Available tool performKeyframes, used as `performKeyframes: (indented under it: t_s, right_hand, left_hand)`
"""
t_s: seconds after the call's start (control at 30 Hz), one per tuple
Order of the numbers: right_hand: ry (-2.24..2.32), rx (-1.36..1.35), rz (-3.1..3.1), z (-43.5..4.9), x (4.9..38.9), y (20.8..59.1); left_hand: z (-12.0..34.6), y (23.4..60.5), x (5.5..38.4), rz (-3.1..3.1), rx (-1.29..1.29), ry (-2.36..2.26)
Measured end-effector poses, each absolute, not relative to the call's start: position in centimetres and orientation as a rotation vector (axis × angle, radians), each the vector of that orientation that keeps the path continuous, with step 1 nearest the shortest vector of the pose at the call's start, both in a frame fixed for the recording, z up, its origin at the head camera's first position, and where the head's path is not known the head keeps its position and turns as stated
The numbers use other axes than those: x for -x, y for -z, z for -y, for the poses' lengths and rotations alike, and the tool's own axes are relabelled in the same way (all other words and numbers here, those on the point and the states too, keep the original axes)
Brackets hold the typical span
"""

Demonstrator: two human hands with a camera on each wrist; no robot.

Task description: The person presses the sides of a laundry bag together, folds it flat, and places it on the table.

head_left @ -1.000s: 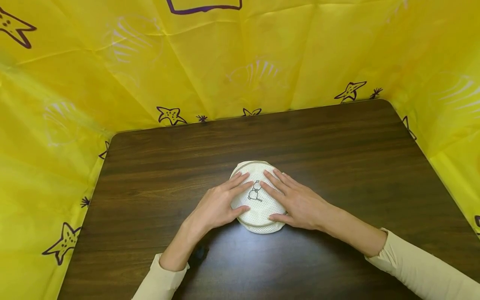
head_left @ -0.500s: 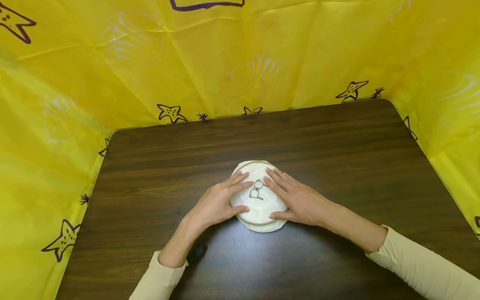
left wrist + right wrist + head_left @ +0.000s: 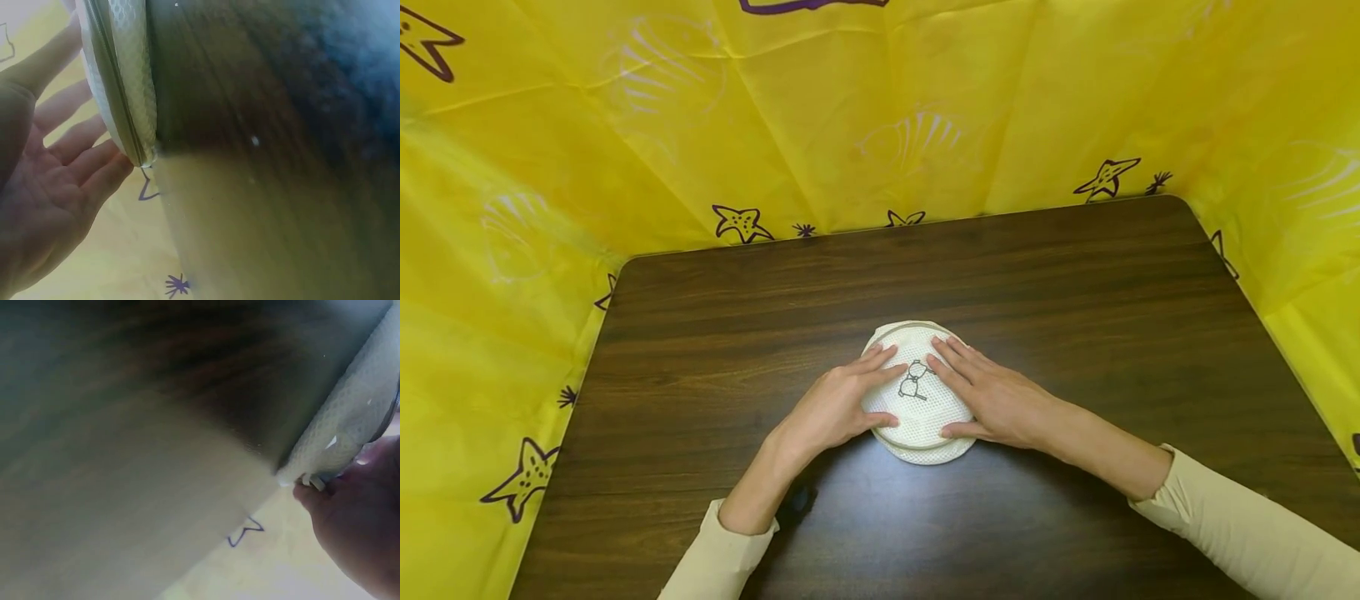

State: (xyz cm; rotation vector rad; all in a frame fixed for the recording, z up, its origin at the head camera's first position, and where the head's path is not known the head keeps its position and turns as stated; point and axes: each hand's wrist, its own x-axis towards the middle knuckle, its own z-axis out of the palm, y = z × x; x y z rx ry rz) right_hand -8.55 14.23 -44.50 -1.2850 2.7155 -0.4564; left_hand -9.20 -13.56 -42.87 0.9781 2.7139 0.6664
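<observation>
A round white mesh laundry bag (image 3: 917, 427) lies on the table, its top marked with a dark line drawing shaped like a bra. My left hand (image 3: 829, 408) rests on the bag's left side, fingers spread over the mesh and thumb toward the near edge. On the opposite side, my right hand (image 3: 1009, 406) lies the same way with spread fingers. A zipper (image 3: 112, 72) runs along the bag's side in the left wrist view. A small pale tab (image 3: 314, 482) shows beside the right hand in the right wrist view. The bag's underside is hidden.
The dark wood-grain table (image 3: 760, 325) has rounded far corners. Yellow sheeting (image 3: 820, 108) with starfish and shell drawings stands along its back and both sides. A dark spot (image 3: 799, 500) shows on the table by the left wrist.
The bag's top and its drawing have shifted slightly right, and the right fingers have moved a little with it. Over the last half second both hands stay almost still.
</observation>
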Motion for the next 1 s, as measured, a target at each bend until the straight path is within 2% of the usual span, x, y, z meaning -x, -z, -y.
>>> performKeyframes:
  t_s: [0.53, 1.0]
  right_hand:
    - [0.357, 1.279, -2.712, -14.21, 8.55, 44.48]
    - [0.46, 1.28, -2.705, -14.96, 8.7, 43.83]
  left_hand:
    - [13.07, 42.66, 9.0, -2.723, -0.989, -0.634]
    - [13.33, 42.14, 9.06, -2.734, -1.031, -0.676]
